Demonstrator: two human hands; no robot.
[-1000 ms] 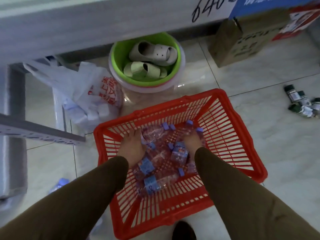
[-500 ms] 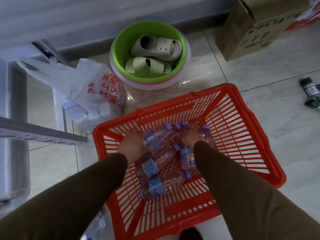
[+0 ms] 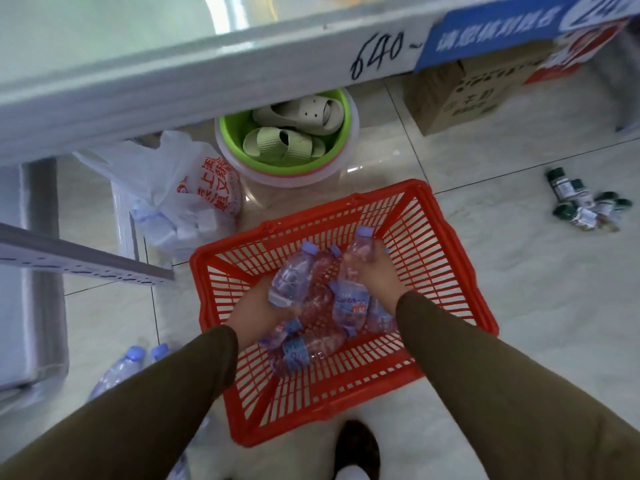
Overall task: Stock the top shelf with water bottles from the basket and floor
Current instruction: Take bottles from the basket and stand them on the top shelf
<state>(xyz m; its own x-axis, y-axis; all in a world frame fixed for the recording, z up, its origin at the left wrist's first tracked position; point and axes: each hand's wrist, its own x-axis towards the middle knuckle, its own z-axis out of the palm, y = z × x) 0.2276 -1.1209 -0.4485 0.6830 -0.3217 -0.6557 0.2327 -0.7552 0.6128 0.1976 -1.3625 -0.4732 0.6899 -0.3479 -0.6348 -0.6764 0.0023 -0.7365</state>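
Over the red basket (image 3: pixel 446 271), each hand, left (image 3: pixel 258 308) and right (image 3: pixel 379 275), has its grip around a water bottle (image 3: pixel 291 280); best lift both straight up, clear of the rim.

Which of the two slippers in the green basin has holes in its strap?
The beige slipper, lying farther from the red plastic basket; the pale green slipper nearer the basket has ribbed straps instead.

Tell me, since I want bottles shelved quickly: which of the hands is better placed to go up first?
Probably the right hand: its bottle sits highest above the red basket. The left hand also grips a bottle, but lower.
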